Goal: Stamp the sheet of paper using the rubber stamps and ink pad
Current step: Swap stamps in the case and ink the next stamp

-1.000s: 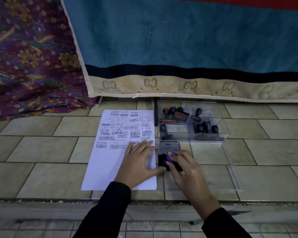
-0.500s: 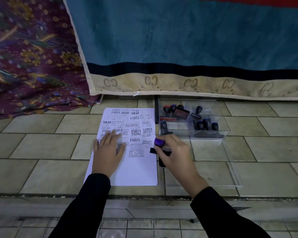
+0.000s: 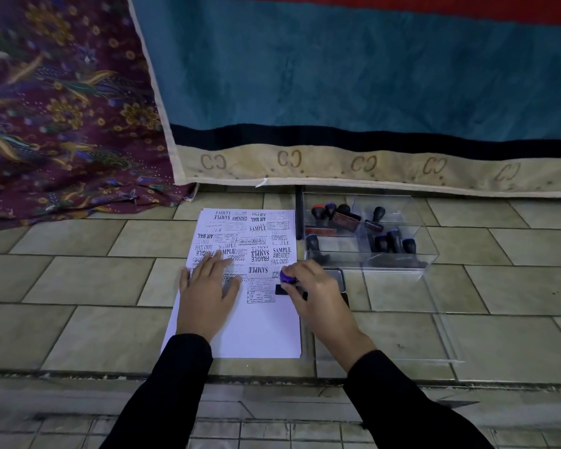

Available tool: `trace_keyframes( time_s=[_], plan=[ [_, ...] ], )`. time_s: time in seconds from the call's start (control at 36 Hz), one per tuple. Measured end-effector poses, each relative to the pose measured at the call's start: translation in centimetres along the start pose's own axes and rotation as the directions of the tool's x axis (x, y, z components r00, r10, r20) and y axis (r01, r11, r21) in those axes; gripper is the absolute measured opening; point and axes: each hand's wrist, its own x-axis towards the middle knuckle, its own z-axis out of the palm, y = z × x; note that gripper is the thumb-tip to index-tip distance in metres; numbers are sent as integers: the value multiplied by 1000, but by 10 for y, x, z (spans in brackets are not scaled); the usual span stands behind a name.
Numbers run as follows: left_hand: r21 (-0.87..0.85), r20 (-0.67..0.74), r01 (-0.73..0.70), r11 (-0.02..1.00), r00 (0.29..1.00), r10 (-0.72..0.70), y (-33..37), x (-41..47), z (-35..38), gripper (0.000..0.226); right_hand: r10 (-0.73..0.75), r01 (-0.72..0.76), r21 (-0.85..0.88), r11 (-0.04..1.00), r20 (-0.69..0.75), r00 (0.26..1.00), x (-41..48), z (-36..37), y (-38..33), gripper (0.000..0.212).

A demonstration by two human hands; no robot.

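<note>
While the left hand [image 3: 208, 294] is laid flat, fingers spread, on the left half of the sheet of paper [image 3: 259, 332], nothing is gripped by it. The sheet lies on the tiled floor [image 3: 88, 332], its far half crowded with black imprints (SAMPLE, AIR MAIL, FRAGILE, EXPRESS, AMENDED, FAX OUT), its near half bare. At the sheet's right edge, the purple-knobbed rubber stamp [image 3: 286, 277] is clamped in the curled fingers of the right hand [image 3: 316, 294]; its dark base is seen at the paper, though contact cannot be confirmed. Just beyond the right hand, the grey lid edge of the ink pad [image 3: 337, 276] is seen, mostly hidden by the hand. A clear plastic box [image 3: 399, 264] is placed at the sheet's far right corner, with several dark-handled stamps [image 3: 391, 243] inside; its clear lid [image 3: 450, 338] lies flat on the tiles nearer the person. Along the far edge of the floor, a teal and beige blanket [image 3: 353, 92] and a maroon floral cloth [image 3: 62, 108] are draped.
</note>
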Motion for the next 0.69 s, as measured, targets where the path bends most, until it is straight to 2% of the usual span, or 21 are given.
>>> trace_keyframes(
  time_s=[0.33,0.69],
  plan=[
    [-10,2,1,1000,1000,-1,-1,-1,2,39,39,-39,10,999,0,999,6,2,2,17],
    [-12,8,6,1000,1000,-6,-1,0,2,40,-30,31,20,999,-35,999,-9,2,2,15]
  ],
)
